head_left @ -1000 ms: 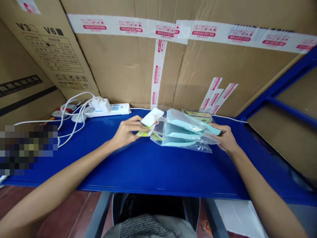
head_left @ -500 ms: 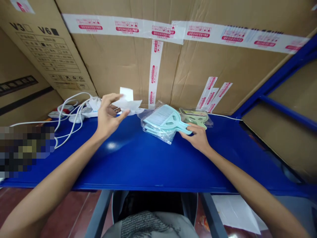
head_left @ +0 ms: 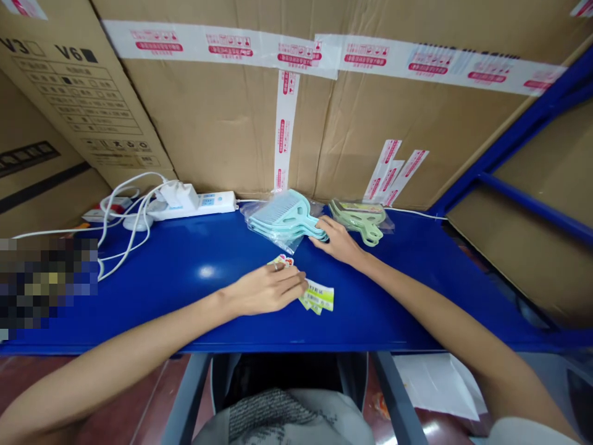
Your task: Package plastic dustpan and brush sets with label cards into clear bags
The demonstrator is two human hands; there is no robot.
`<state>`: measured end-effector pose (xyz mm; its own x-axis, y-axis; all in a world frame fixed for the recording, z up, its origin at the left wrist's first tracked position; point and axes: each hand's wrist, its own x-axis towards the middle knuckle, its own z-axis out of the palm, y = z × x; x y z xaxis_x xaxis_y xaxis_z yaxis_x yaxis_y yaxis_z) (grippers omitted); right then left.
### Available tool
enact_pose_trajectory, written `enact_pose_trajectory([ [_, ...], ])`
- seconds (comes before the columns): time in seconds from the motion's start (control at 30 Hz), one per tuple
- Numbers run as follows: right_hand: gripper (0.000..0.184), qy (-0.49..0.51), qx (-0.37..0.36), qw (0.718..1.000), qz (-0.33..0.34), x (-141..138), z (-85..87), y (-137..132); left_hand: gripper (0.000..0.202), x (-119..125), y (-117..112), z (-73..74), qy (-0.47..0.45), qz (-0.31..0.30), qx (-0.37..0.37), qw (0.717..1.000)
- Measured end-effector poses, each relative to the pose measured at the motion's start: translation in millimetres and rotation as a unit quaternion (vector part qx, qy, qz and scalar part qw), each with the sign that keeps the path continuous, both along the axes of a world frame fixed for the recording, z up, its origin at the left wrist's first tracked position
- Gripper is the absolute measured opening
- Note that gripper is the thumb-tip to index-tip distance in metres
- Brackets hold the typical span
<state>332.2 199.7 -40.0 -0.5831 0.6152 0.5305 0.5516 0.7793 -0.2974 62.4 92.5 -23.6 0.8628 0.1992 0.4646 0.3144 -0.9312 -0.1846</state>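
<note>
My left hand (head_left: 271,289) is low over the blue table, palm down, its fingers closed on several printed cards (head_left: 319,296). Green bands and a barcode show on the cards, which stick out on both sides of the fingers. Farther back, my right hand (head_left: 340,240) grips the handles of stacked light blue dustpans (head_left: 282,213); white bristles show on the top one. Clear plastic wrap (head_left: 282,244) lies around and under their wide ends. Just right of them is a pale green dustpan set (head_left: 361,216) in clear wrap, which neither hand touches.
A white power strip (head_left: 217,202) with plugs and looped white cables (head_left: 134,216) lies at the back left. Large cardboard boxes (head_left: 222,123) stand behind the blue table (head_left: 185,309). A blue metal frame (head_left: 519,204) rises on the right.
My left hand has come down and right, turning the cards from their white backs to their printed faces. The blue dustpans and my right hand have shifted slightly left.
</note>
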Motion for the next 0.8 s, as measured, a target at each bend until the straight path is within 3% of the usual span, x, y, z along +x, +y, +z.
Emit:
enact_pose_trajectory([
  [0.07,0.025,-0.016,-0.013,1.0,-0.007,4,5.9,-3,0.026,4,0,-0.7,0.037,-0.011,-0.076,0.996],
  [0.2,0.042,-0.025,0.004,1.0,-0.013,15,25.7,-22,0.077,-12,14,5.9,-0.002,-0.025,-0.263,0.964],
  [0.27,0.041,0.009,0.039,0.998,-0.053,17,37.3,-43,0.081,-19,20,7.3,-0.003,-0.015,-0.294,0.956],
  [0.33,0.028,0.035,0.056,0.994,-0.086,14,45.5,-72,0.08,-22,23,7.0,0.014,0.004,-0.299,0.954],
  [0.4,0.021,-0.006,0.024,0.996,-0.082,7,47.5,-103,0.08,-22,24,6.9,0.024,0.024,-0.298,0.954],
  [0.5,0.055,-0.11,-0.065,0.99,-0.067,-7,38.8,-135,0.074,-21,22,8.7,0.018,0.057,-0.301,0.952],
  [0.6,0.085,-0.165,-0.118,0.976,-0.079,-16,26.7,-141,0.068,-25,21,10.4,0.021,0.073,-0.349,0.934],
  [0.67,0.076,-0.179,-0.148,0.97,-0.077,-17,23.1,-135,0.067,-27,21,10.1,0.018,0.079,-0.385,0.919],
  [0.8,0.03,-0.15,-0.193,0.969,-0.033,-17,26.3,-117,0.048,-28,22,8.1,-0.026,0.089,-0.39,0.916],
])
